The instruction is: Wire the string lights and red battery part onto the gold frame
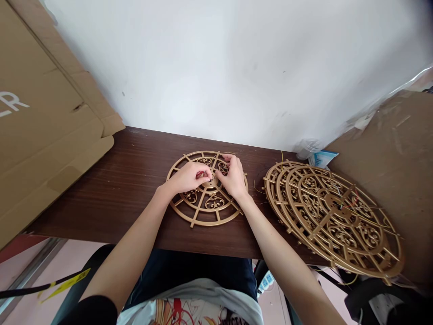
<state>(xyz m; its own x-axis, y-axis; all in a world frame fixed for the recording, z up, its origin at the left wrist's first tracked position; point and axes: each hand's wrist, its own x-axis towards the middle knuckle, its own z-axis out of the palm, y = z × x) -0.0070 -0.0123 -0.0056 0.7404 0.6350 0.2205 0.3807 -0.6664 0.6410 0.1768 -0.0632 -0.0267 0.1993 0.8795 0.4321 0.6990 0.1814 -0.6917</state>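
Observation:
A round gold openwork disc [206,212] with scroll patterns and spokes lies flat on the dark wooden table [128,189]. Both hands rest on its centre hub. My left hand [187,177] has its fingers curled and pinched on a small red piece, perhaps a wire end. My right hand [233,176] is also curled, its fingertips pressed at the hub beside the left; what it grips is too small to make out.
A stack of similar gold discs [338,216] with thin coloured wires lies at the right, overhanging the table's front edge. Large cardboard sheets [43,135] lean at the left, another [399,167] at the right. A white wall stands behind.

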